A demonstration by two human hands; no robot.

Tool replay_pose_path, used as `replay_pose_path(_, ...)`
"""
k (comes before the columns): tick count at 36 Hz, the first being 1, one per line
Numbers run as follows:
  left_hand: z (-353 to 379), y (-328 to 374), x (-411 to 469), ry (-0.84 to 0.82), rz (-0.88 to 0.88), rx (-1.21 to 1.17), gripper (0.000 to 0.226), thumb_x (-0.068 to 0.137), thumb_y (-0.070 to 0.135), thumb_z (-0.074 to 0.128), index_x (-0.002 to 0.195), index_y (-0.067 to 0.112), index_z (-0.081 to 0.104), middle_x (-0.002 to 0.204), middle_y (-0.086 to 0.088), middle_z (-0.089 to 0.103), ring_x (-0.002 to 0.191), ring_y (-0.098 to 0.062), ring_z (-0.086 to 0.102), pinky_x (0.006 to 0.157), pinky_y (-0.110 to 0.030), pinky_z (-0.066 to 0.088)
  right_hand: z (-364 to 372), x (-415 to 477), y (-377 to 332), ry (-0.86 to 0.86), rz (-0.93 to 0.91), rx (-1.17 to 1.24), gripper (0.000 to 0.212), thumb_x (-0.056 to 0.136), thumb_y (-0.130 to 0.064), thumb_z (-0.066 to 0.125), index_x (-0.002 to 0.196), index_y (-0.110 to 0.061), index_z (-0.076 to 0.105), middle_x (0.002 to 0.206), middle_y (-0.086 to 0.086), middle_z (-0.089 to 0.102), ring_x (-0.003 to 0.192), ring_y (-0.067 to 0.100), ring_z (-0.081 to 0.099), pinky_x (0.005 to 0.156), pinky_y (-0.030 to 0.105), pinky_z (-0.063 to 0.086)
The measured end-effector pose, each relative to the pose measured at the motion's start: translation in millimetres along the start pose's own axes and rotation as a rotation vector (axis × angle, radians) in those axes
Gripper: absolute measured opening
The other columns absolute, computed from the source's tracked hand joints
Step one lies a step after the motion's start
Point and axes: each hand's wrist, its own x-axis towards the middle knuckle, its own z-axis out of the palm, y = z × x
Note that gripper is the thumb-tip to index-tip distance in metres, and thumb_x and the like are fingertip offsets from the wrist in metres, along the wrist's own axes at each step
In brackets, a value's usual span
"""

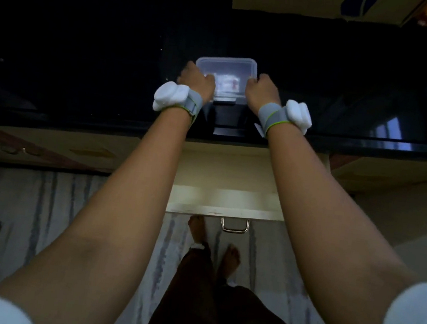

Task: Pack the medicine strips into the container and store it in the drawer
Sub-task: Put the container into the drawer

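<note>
The clear, lidded rectangular plastic container (226, 68), with medicine strips (226, 83) faintly visible inside, sits on the glossy black worktop (86, 54). The left hand (197, 81) and right hand (263, 90) clasp its opposite sides, likely to steady the lid or lift it. Directly below the container, the pale drawer (225, 211) stands pulled open, ready to receive it.

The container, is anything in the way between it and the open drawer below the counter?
Nothing visible blocks it. The container sits on the dark counter, gripped by the left hand and right hand. The drawer is pulled open directly below, and its visible interior looks bare.
</note>
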Motion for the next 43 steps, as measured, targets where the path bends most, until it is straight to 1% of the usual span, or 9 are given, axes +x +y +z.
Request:
replay_pose_path(6,4.2,-14.2,-19.8,-0.063,0.012,-0.220,0.054,0.094,0.032,0.045,0.141,0.005,0.039,0.143,-0.016,0.045,0.128,-0.031,0.049,0.101,-0.030,0.041,0.4,-14.6,15.1,0.108,-0.011,0.159,0.047,0.098,-0.034,0.039,0.129,0.000,0.045,0.135,0.018,0.054,0.122,0.033,0.054,0.092,0.031,0.043)
replay_pose_path(9,9.7,-31.9,-47.1,-0.057,0.042,-0.307,0.049,0.092,0.032,0.047,0.135,0.010,0.045,0.136,-0.013,0.052,0.121,-0.030,0.054,0.102,-0.037,0.047,-5.7,-40.8,33.3,0.179,-0.012,0.175,0.046,0.097,-0.036,0.042,0.125,-0.001,0.048,0.131,0.018,0.056,0.117,0.032,0.056,0.089,0.031,0.043)
replay_pose_path(17,38.5,-79.3,-130.8,-0.110,-0.011,-0.358,0.034,0.096,0.024,0.046,0.126,0.006,0.045,0.100,-0.009,0.055,0.090,-0.025,0.056,0.086,-0.042,0.053,3.0,-107.8,97.0,0.048,0.067,0.071,0.026,0.094,-0.022,0.047,0.113,-0.005,0.048,0.121,0.022,0.060,0.112,0.036,0.057,0.084,0.033,0.043)
replay_pose_path(22,60.1,-101.3,-124.3,-0.224,-0.128,-0.318,0.035,0.094,0.022,0.046,0.125,0.008,0.052,0.122,-0.021,0.061,0.110,-0.037,0.061,0.092,-0.051,0.052,19.9,-108.9,119.4,-0.034,0.147,0.011,0.033,0.092,-0.021,0.049,0.119,-0.002,0.051,0.123,0.022,0.062,0.116,0.036,0.057,0.091,0.033,0.044)
replay_pose_path(26,83.8,-109.5,-102.1,-0.356,-0.217,-0.256,0.054,0.083,0.031,0.047,0.128,0.002,0.055,0.127,-0.025,0.060,0.113,-0.041,0.060,0.093,-0.051,0.053,39.8,-90.9,129.4,-0.137,0.236,-0.066,0.037,0.092,-0.019,0.047,0.120,0.003,0.057,0.130,0.023,0.059,0.119,0.036,0.056,0.093,0.031,0.045)
replay_pose_path(34,109.4,-111.0,-84.2,-0.497,-0.278,-0.114,0.060,0.094,0.014,0.046,0.150,0.009,0.024,0.143,-0.018,0.046,0.115,-0.038,0.055,0.099,-0.044,0.048,61.7,-66.5,133.7,-0.335,0.305,-0.184,0.044,0.098,-0.018,0.038,0.135,0.004,0.048,0.146,0.020,0.045,0.132,0.033,0.047,0.101,0.028,0.040)
replay_pose_path(38,107.6,-111.7,-88.2,-0.434,-0.210,-0.004,0.068,0.095,0.018,0.046,0.153,0.006,0.013,0.148,-0.021,0.041,0.127,-0.038,0.050,0.100,-0.037,0.043,62.6,-69.4,135.4,-0.368,0.297,-0.162,0.044,0.100,-0.016,0.032,0.136,0.005,0.046,0.150,0.020,0.040,0.136,0.032,0.042,0.106,0.028,0.036)
replay_pose_path(41,100.8,-109.5,-102.8,-0.260,-0.131,-0.191,0.053,0.095,0.020,0.049,0.145,0.007,0.037,0.144,-0.016,0.048,0.127,-0.033,0.051,0.104,-0.036,0.041,63.2,-80.6,132.9,-0.239,0.251,-0.003,0.041,0.098,-0.020,0.039,0.132,-0.001,0.054,0.143,0.018,0.050,0.130,0.032,0.048,0.103,0.029,0.038)
replay_pose_path(43,99.3,-106.6,-121.0,-0.189,-0.188,-0.500,0.028,0.096,0.021,0.047,0.119,0.011,0.059,0.112,-0.014,0.067,0.096,-0.027,0.066,0.086,-0.036,0.051,67.1,-93.5,128.2,-0.103,0.266,0.306,0.031,0.094,-0.018,0.046,0.113,-0.004,0.067,0.111,0.017,0.066,0.103,0.030,0.060,0.085,0.027,0.047)
